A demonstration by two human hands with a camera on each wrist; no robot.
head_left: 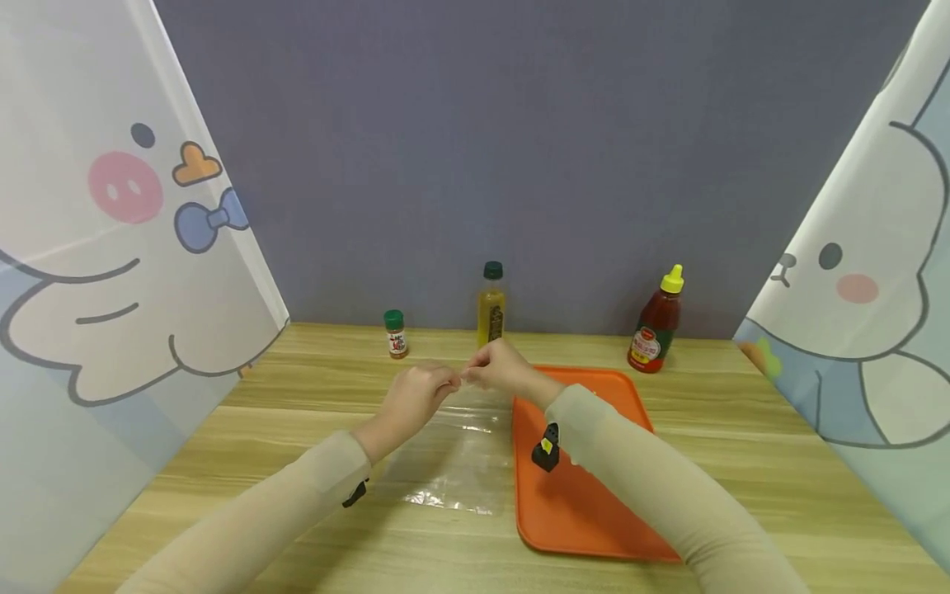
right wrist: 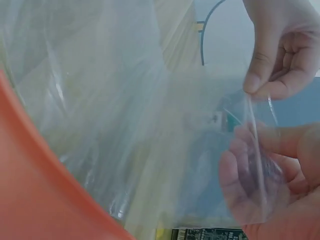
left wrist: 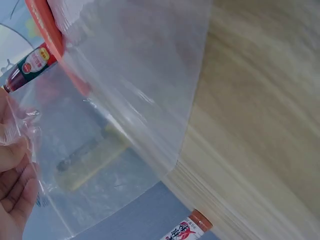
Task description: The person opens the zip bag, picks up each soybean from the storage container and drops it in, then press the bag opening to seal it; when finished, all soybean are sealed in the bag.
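Both hands hold a clear plastic bag (head_left: 453, 462) at its upper edge over the bench (head_left: 297, 528).
The left hand (head_left: 417, 398) and right hand (head_left: 500, 368) are close together, the fingers of each pinching the film; the bag hangs below them, just left of an orange tray (head_left: 545, 511), though whether its lower edge touches the bench I cannot tell; beyond, a green-capped spice jar (head_left: 397, 340), a bottle of yellow oil (head_left: 491, 316) and a yellow-capped red sauce bottle (head_left: 656, 330) stand along the back, the sauce near the tray's far right corner.
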